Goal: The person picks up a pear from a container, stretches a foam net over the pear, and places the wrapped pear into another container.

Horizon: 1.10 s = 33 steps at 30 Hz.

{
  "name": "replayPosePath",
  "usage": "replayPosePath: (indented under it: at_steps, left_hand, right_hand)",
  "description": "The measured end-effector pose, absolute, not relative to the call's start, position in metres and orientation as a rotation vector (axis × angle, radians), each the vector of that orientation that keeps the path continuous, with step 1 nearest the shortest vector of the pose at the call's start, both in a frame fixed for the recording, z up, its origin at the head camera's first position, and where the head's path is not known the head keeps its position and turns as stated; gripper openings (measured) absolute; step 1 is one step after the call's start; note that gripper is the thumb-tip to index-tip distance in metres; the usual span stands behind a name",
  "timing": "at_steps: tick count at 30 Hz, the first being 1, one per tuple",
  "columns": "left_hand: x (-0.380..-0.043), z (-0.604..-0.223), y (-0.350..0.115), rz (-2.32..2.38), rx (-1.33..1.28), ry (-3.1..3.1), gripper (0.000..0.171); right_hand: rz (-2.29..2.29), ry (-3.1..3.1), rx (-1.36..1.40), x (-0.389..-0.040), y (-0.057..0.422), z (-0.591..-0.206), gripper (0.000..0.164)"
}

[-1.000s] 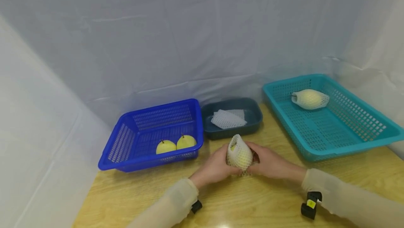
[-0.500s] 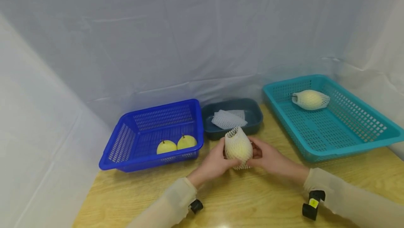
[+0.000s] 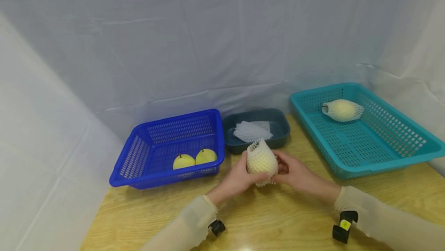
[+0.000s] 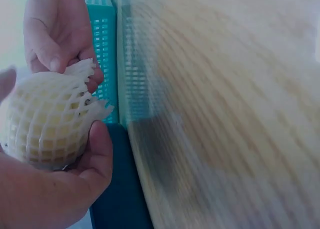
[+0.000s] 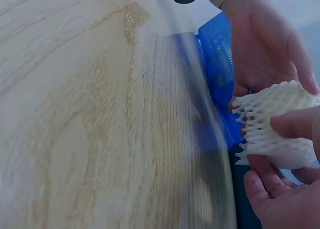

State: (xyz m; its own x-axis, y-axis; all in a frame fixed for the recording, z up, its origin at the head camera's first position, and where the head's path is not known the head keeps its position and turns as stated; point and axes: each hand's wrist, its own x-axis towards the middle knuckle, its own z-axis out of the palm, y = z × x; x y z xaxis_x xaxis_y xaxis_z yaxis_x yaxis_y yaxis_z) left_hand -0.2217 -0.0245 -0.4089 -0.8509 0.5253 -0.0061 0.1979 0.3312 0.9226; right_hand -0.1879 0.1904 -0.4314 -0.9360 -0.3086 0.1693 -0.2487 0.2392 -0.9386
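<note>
A yellow pear in a white foam net sleeve is held up between both hands over the table. My left hand grips it from the left, thumb across the near side. My right hand holds it from the right; in the right wrist view its thumb lies on the netting, with fingers curled beneath. At the top, the sleeve's mouth stands open. Its frayed lower edge sticks out past the fruit in the left wrist view. The pear's stem is not clearly visible.
A blue basket at the left holds two bare pears. Behind the hands, a dark green tray contains white foam net sleeves. The teal basket at the right holds another netted pear. White sheeting encloses the table.
The netted pear has risen slightly and turned in the hands, so the sleeve's mouth leans more to the left. Both hands keep hold of it; the baskets stay put.
</note>
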Motion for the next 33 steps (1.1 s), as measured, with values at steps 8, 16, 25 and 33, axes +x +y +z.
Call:
replayPosePath:
  at_steps: [8,16,25,33]
  left_hand:
    - [-0.223,-0.407,-0.023,1.784,0.538,2.096,0.065]
    - [-0.222,-0.401,-0.024,1.903,0.517,1.913,0.058]
    - [-0.223,-0.402,-0.024,1.882,0.516,1.854,0.052]
    - [-0.223,-0.402,-0.023,1.869,0.536,1.826,0.049]
  right_hand:
    - [-1.718,2.577,-0.517,-0.187,0.191,-0.424,0.066]
    - [-1.788,2.497,-0.438,-0.183,0.187,-0.412,0.055]
    - [-1.878,2.311,-0.469,-0.184,0.185,-0.414,0.061]
    - [-1.908,2.272,-0.436,-0.184,0.183,-0.412,0.065]
